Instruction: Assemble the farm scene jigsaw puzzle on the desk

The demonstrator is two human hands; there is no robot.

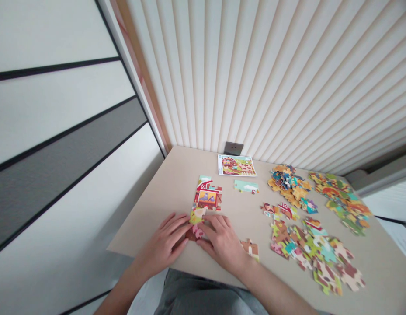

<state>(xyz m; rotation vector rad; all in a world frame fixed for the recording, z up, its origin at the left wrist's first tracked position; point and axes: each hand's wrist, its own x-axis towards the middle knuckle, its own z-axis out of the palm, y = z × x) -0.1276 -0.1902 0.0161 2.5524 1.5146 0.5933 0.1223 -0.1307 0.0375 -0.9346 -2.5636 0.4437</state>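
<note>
A partly joined jigsaw puzzle (207,197) with a red barn lies flat on the table. At its near end is a brown and pink puzzle piece (196,232) with pig shapes, partly covered by my fingers. My left hand (168,236) grips this piece from the left, thumb and fingertips at its edge. From the right, my right hand (222,238) holds it between thumb and bent fingers. Whether the piece is fully locked to the one above, I cannot tell. Beside my right wrist lies a brown puzzle piece (251,248), partly hidden.
A picture card (237,166) of the farm scene lies at the back, near a dark wall socket (233,148). Joined sky pieces (246,186) lie in front of it. Several loose farm pieces (307,245), an orange-blue pile (289,183) and a green-orange pile (342,199) spread rightward.
</note>
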